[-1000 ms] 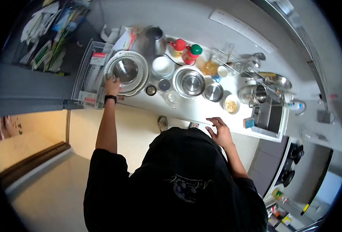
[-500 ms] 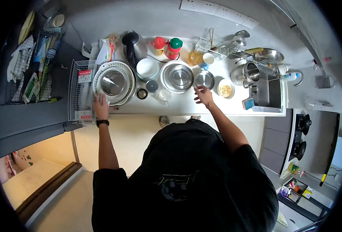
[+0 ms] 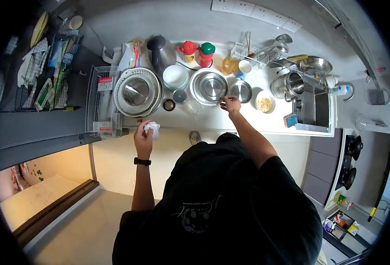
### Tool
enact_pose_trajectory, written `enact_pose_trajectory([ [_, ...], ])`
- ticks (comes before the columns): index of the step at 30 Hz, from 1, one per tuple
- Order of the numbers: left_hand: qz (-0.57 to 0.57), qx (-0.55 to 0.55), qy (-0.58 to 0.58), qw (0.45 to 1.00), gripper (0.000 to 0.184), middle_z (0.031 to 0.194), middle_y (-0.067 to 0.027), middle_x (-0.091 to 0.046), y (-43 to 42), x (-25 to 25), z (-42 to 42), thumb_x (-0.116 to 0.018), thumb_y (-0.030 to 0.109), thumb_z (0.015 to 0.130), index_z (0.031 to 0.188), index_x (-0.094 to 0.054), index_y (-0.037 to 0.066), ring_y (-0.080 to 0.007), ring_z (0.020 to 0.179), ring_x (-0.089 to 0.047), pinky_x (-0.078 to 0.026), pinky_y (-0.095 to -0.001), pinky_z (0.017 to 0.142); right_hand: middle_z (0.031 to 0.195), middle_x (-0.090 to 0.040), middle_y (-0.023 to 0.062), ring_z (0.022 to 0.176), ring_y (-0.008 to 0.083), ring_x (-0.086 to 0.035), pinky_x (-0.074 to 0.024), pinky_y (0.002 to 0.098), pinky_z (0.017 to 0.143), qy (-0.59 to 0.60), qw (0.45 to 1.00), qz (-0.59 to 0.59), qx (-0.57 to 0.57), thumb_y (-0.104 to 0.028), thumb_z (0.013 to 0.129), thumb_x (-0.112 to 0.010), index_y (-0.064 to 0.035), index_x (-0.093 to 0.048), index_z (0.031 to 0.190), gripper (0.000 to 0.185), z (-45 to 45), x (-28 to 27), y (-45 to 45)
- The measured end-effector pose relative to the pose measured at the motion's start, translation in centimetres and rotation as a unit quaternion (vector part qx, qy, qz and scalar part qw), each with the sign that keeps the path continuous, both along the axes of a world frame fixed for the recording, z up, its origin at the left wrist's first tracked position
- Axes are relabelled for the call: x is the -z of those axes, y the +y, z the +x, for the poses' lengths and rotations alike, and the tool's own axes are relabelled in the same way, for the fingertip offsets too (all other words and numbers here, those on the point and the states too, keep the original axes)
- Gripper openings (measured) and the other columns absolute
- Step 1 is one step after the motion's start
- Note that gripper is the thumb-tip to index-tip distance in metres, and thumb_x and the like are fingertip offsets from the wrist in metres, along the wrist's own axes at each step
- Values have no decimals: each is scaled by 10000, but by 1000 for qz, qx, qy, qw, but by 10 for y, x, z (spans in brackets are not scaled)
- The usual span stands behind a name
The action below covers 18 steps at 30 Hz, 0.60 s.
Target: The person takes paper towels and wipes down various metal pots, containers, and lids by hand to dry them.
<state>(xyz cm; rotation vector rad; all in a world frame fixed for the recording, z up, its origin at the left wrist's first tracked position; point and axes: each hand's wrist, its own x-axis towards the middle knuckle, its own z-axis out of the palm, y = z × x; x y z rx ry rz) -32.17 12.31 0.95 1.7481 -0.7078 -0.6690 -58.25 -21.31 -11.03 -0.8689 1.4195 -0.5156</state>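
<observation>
At the counter (image 3: 213,117), white wad (image 3: 152,129) clamped in the left hand (image 3: 143,136), right hand (image 3: 231,105) held near a steel dish (image 3: 241,91), its grip indiscernible.

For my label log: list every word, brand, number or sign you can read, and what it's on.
No text reads clearly.
Black shirt: script and print too small to make out.
Wire basket: red-and-white tags too small.
Red-topped container: marking too small.
Green-labelled bottle: lettering too small.
</observation>
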Motion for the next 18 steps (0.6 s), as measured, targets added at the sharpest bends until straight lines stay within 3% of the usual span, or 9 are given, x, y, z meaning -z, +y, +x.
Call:
enact_pose_trajectory([
  [3,-63,-16,10,998,312,1165,-86,-648,-18,-12,-11,-581,-20,947,1251,-650,-3,-160,1016,-646,-511,-282,897,959,-710,147,763,262,-737,-647,359,640,34,999,14,32,-44,868,-723,45,-616,1065,241,8,-7,-4],
  [7,-48,-8,64,997,349,1153,-72,-636,-29,-22,-25,-560,-53,929,1262,-650,-2,-148,1002,-645,-519,-276,875,953,-717,181,752,290,-749,-656,359,637,-1,999,13,44,-43,860,-740,86,-607,1094,298,3,-4,-8],
  [10,-37,7,60,997,360,1126,-66,-642,-33,-13,-37,-544,-66,918,1255,-653,0,-142,987,-644,-518,-270,867,908,-714,174,692,260,-738,-639,331,548,1,999,0,50,-54,839,-782,96,-633,1052,300,-2,-4,-11],
  [14,-22,16,31,999,417,1101,-54,-671,-39,-8,-63,-517,-75,894,1287,-637,-3,-121,961,-639,-515,-263,854,830,-694,155,666,246,-730,-656,344,593,20,998,-57,17,-36,843,-759,24,-548,889,224,-14,-21,-16],
  [18,-7,30,55,998,344,1110,-70,-649,-53,-3,-94,-541,-64,917,1234,-658,0,-148,967,-645,-515,-268,847,830,-690,145,683,240,-728,-639,341,581,-5,999,-51,15,-41,837,-763,1,-550,936,239,-57,-32,-26],
])
